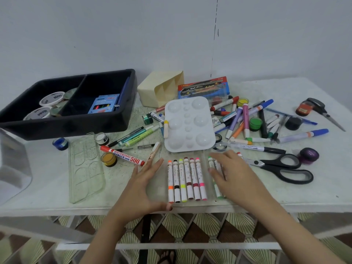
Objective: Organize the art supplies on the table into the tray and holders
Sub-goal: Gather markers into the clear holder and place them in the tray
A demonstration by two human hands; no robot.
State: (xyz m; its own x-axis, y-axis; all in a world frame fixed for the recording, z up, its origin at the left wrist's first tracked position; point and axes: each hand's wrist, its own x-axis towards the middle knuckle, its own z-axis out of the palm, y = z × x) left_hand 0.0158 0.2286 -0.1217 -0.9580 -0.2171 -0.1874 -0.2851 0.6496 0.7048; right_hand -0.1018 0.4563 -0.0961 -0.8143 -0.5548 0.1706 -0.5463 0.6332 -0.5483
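Observation:
A row of several crayon-like markers lies in a clear plastic case at the table's front edge. My left hand rests open at the case's left side, fingers spread, thumb at its front corner. Over the case's right part lies my right hand, open and flat, covering more markers. A black two-compartment tray stands back left, holding paint tubs and a blue crayon box. Behind the white palette a cream holder lies on its side.
Loose markers and pens pile up right of the palette, with small paint pots, two pairs of scissors and a red whiteboard marker. A clear stencil ruler lies left. A grey object sits at the far left edge.

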